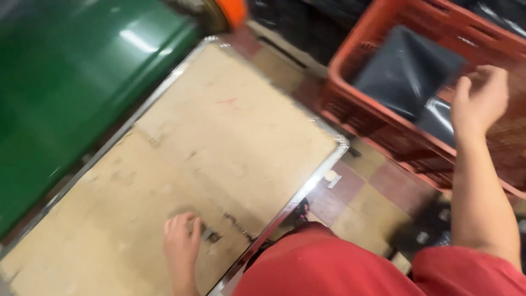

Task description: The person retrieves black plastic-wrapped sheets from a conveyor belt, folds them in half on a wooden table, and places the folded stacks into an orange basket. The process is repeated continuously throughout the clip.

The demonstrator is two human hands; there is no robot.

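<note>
My left hand (182, 241) rests on a worn cardboard-covered table top (219, 137) with a metal rim, near its front edge; its fingers are curled and hold nothing. My right hand (478, 100) reaches into an orange plastic crate (356, 66) at the upper right. Its fingers are spread over dark grey plastic packages (402, 71) lying in the crate. The frame is blurred, so I cannot tell whether the fingers touch a package.
A green curved machine surface (66, 82) runs along the table's left side, with an orange part (233, 11) at the top. Red and tan floor tiles (372, 192) show between table and crate. My red clothing (339, 263) fills the bottom right.
</note>
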